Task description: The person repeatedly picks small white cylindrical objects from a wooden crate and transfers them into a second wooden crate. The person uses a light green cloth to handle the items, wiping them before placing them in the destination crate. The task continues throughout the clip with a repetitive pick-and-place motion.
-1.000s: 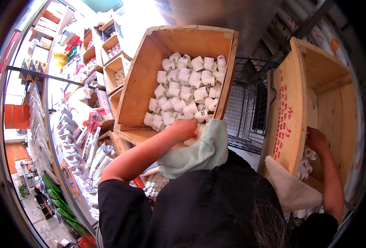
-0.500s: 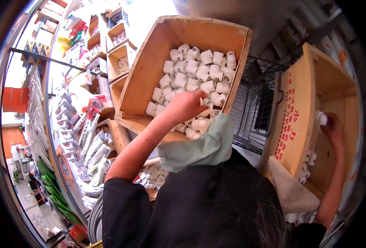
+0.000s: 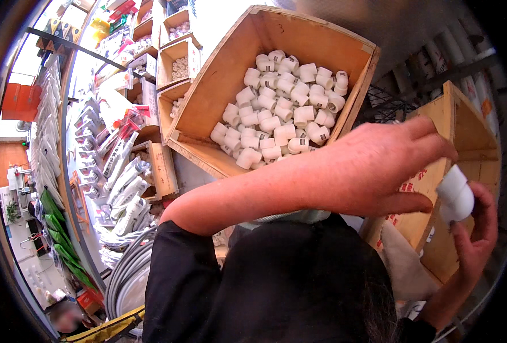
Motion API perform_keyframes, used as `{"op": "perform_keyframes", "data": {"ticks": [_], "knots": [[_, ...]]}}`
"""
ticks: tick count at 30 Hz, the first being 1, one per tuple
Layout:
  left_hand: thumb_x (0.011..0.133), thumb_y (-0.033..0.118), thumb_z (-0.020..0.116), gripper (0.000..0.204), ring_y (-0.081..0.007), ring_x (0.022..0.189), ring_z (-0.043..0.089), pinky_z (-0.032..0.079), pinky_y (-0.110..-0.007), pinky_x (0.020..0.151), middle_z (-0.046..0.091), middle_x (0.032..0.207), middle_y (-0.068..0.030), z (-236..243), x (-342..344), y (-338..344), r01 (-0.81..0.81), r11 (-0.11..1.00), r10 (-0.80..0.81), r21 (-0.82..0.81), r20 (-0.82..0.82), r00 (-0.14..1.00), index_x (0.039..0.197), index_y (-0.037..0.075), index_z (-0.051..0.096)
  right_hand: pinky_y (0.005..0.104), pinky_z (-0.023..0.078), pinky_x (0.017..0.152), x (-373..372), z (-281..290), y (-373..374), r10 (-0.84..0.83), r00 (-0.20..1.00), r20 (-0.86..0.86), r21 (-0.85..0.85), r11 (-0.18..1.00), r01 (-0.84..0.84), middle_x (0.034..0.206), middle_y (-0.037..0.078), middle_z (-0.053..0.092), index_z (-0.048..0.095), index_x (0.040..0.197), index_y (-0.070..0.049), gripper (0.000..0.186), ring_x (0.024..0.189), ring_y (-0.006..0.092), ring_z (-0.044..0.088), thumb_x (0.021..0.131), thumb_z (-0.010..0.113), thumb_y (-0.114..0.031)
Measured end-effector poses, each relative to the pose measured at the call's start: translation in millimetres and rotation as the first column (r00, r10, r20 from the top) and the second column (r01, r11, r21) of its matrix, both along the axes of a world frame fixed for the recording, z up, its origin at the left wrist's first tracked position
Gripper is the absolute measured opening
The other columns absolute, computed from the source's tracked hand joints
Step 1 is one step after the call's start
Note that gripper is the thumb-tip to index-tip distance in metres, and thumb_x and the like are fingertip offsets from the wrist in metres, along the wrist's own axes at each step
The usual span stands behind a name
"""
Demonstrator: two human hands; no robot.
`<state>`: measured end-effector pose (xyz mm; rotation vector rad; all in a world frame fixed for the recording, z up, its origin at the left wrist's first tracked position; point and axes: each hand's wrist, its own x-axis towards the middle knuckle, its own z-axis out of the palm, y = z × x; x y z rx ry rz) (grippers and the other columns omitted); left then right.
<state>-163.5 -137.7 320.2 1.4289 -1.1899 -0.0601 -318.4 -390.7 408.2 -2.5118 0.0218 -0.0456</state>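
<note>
My right hand grips a white plastic pipe elbow between thumb and fingers, in front of the right-hand wooden box. Close beside it is my left hand, thumb and fingers apart and nothing visible between them; it appears not to touch the elbow. My left forearm crosses in front of the near corner of a large wooden box. Many white pipe elbows lie heaped in that box. My arm hides part of its near side.
Shelves with small wooden bins and bagged fittings line the left. A coil of grey hose lies at lower left. A beige cloth hangs by the right-hand box. White pipes stand at upper right.
My left hand has moved right, away from over the heaped elbows, to near my right hand. My right hand has brought the white elbow out of the right-hand box, nearer to me.
</note>
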Motion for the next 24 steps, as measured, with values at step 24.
{"op": "perform_keyframes", "data": {"ticks": [24], "knots": [[0.092, 0.047, 0.064, 0.046, -0.0101, 0.068, 0.062, 0.049, -0.026, 0.056, 0.07, 0.089, -0.0049, -184, 47, 105, 0.223, 0.669, 0.538, 0.709, -0.67, 0.512, 0.099, 0.002, 0.065, 0.0293, 0.049, 0.086, 5, -31, -27, -0.246, 0.967, 0.066, 0.204, 0.952, 0.228, 0.102, 0.006, 0.063, 0.055, 0.131, 0.001, 0.038, 0.089, 0.0129, 0.059, 0.094, 0.053, -0.011]]}}
